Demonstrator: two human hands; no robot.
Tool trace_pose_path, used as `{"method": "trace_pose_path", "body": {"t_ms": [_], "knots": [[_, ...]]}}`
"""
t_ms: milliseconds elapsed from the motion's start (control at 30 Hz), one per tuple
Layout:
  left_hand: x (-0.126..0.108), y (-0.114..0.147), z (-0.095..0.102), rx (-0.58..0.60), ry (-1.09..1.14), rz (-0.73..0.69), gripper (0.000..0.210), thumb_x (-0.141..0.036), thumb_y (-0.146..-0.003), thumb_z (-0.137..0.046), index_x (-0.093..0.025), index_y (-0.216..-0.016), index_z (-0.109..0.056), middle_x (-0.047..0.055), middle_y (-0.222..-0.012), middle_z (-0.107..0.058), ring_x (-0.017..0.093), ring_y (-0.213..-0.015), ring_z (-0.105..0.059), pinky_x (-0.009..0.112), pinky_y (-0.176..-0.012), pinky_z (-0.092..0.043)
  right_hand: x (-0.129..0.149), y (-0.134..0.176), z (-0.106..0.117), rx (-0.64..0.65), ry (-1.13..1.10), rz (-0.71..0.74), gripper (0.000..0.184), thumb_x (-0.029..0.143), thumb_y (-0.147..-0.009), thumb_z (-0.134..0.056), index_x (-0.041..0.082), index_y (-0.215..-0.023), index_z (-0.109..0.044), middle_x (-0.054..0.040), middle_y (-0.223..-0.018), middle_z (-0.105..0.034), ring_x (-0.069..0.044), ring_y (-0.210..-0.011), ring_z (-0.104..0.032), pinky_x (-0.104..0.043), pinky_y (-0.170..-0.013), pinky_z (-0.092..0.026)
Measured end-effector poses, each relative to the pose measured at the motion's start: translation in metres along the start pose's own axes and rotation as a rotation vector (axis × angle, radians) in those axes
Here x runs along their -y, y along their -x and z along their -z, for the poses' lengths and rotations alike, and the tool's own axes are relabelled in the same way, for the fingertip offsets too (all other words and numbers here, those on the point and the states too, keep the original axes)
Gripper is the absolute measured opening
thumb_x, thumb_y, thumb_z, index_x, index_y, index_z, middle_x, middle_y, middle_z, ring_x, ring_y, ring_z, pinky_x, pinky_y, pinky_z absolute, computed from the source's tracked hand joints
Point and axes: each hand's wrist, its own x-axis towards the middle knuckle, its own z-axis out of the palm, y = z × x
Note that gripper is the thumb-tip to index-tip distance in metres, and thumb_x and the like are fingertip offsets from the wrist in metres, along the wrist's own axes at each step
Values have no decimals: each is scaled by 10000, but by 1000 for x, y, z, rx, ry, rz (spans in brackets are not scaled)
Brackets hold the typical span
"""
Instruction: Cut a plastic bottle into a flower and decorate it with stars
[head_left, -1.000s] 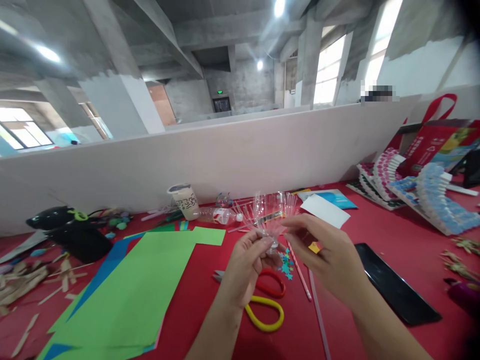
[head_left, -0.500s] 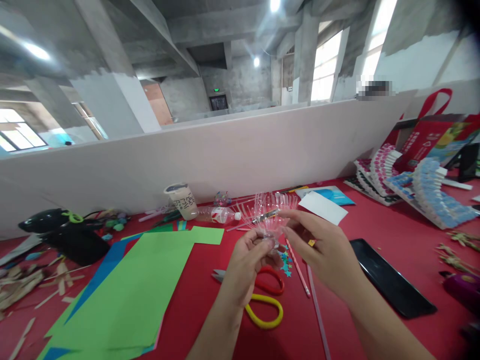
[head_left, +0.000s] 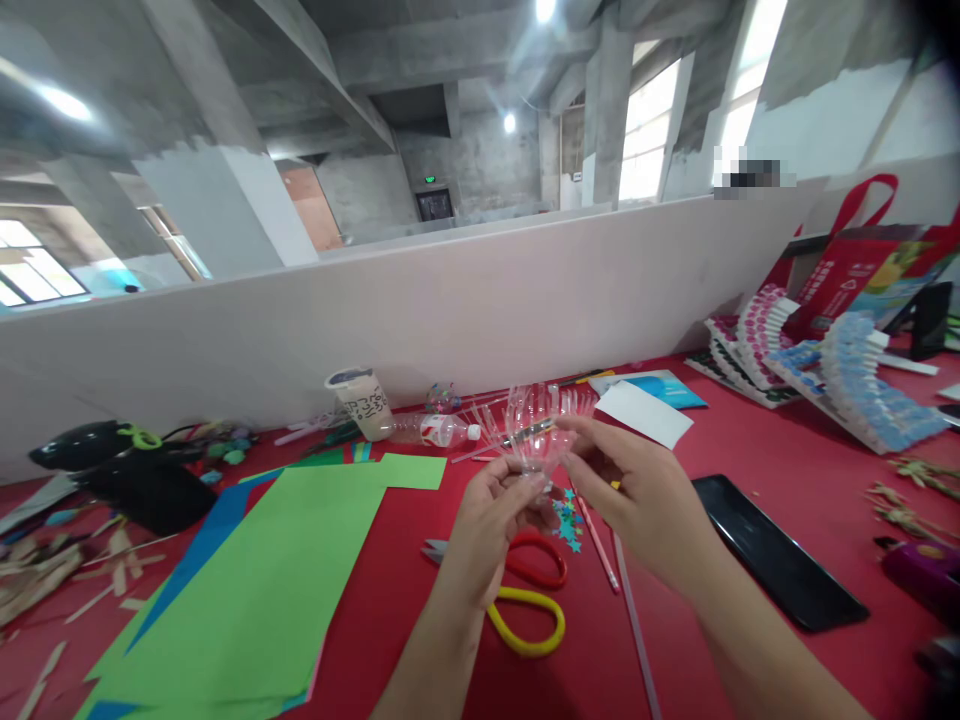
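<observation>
My left hand [head_left: 499, 520] is closed around the narrow end of a clear cut plastic bottle [head_left: 529, 420], its wall sliced into many thin strips that fan upward and outward. At the strips' right side, my right hand [head_left: 630, 480] has its thumb and index finger pinched on the plastic. A thin dark, silvery piece shows among the strips by the index fingertip; I cannot make out what it is. Beneath my left hand lie scissors [head_left: 529, 610] with one red and one yellow handle loop. Small blue-green stars [head_left: 568, 525] are scattered on the table just behind them.
Green and blue paper sheets [head_left: 262, 580] cover the left. A whole plastic bottle [head_left: 431, 430] lies beside a paper cup [head_left: 360, 400] near the white partition [head_left: 450, 310]. A pink pencil [head_left: 596, 540] and a straw [head_left: 636, 630] lie near my right hand, left of a black tray [head_left: 776, 550].
The view has shifted very slightly. Both hands stay on the cut plastic bottle, which looks turned a little, with its strips slightly rearranged.
</observation>
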Motion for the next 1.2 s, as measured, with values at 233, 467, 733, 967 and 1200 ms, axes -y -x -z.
{"method": "trace_pose_path", "body": {"t_ms": [233,467,733,967,1200], "knots": [[-1,-1,3,22,66,68,87,-219,-802,-592,-147,-793,-544,-6,-633,-596,90,-539,-553,205,-528,-440,1,2,-1,9,-90,76,296,193,-885,-496,227,-1170,-567,-7,-807,-632,-140,-653,-571,-253,-577,-469],[-2,-1,4,60,108,85,137,-263,-782,-631,-143,-785,-565,3,-615,-604,96,-519,-555,206,-509,-432,2,3,-5,-35,-81,140,220,122,-865,-511,236,-1027,-607,3,-806,-642,-137,-683,-587,-252,-617,-461],[-3,4,-6,-5,107,81,111,-239,-770,-616,-143,-755,-565,-1,-573,-603,92,-488,-547,196,-490,-413,-1,-1,-12,-41,-57,68,75,166,-864,-539,207,-844,-599,6,-738,-630,-142,-646,-581,-255,-596,-449],[-2,3,-7,-24,110,74,106,-236,-770,-614,-138,-762,-572,-2,-564,-600,89,-479,-544,192,-490,-417,-2,0,-11,-31,-36,57,74,183,-861,-536,214,-816,-587,10,-705,-618,-144,-622,-576,-247,-575,-447],[-2,3,-4,44,94,124,173,-299,-803,-606,-135,-763,-570,16,-585,-613,89,-476,-544,190,-476,-408,0,0,-4,-13,-51,26,108,206,-871,-510,221,-784,-573,28,-659,-601,-128,-582,-558,-239,-546,-422]]}}
